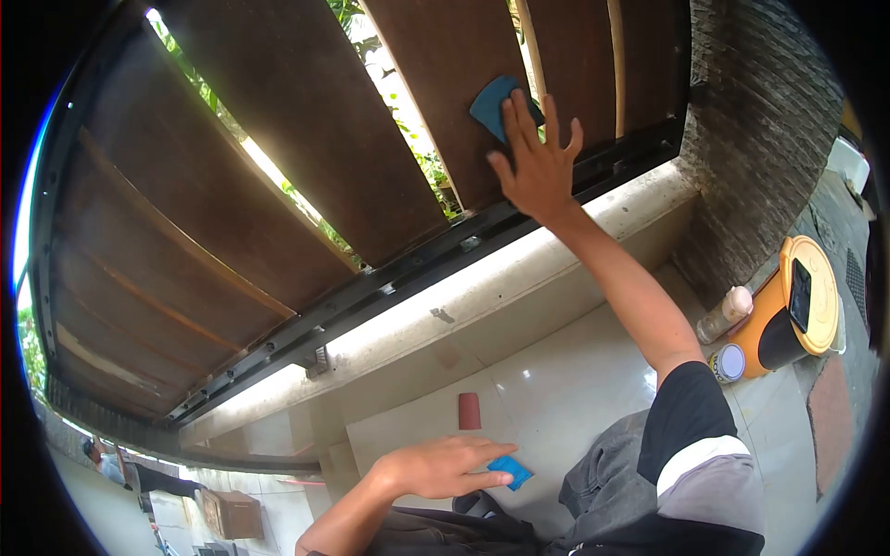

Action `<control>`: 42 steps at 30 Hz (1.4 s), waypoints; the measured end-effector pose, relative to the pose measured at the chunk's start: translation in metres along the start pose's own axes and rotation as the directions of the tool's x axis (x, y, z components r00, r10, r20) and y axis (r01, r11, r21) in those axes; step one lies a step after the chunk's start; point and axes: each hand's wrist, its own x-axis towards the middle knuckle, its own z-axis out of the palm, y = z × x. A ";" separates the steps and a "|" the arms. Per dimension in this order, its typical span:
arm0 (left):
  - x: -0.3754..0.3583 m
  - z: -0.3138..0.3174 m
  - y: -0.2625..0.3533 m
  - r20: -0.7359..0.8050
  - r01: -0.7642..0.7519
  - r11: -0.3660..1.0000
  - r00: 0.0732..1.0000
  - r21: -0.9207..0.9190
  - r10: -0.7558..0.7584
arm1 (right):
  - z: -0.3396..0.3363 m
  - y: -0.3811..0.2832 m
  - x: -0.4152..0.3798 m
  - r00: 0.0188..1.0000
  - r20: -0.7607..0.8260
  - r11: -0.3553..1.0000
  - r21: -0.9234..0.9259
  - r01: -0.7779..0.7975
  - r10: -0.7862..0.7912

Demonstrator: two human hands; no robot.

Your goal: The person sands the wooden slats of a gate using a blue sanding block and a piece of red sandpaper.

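Observation:
High on a dark brown slat of the fence, my right hand [540,167] presses a thin blue sheet [494,104] flat against the wood. Its fingers are spread, and the sheet's right part is under them. Down by my lap, my left hand [440,468] has a smaller blue piece [512,472] between thumb and fingers, with the thumb tip lying over it. A short dull-red piece [469,410] lies on the tiled floor just beyond that hand. The brown slats [426,46] stand in a black metal frame [436,248].
A concrete ledge [519,273] runs under the fence, ending at a rough stone wall [760,139]. At right stand a small can [728,363], a bottle [723,315] and an orange bucket with a phone [802,294] on its lid. Another person [111,468] and a brown box [232,514] are at lower left.

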 end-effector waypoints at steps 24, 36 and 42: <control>0.011 -0.007 0.008 -0.038 -0.018 1.000 0.999 0.022 0.019 | -0.024 -0.018 0.129 0.961 -0.260 0.992 0.100 -0.073 0.097; -0.010 -0.007 0.016 -0.063 -0.091 0.995 0.994 0.043 0.094 | -0.022 0.001 0.011 0.992 0.071 0.994 0.044 0.102 -0.105; -0.004 -0.012 0.018 -0.033 -0.067 0.997 0.997 0.039 0.069 | -0.060 -0.020 0.213 0.917 -0.395 0.997 0.025 0.069 -0.054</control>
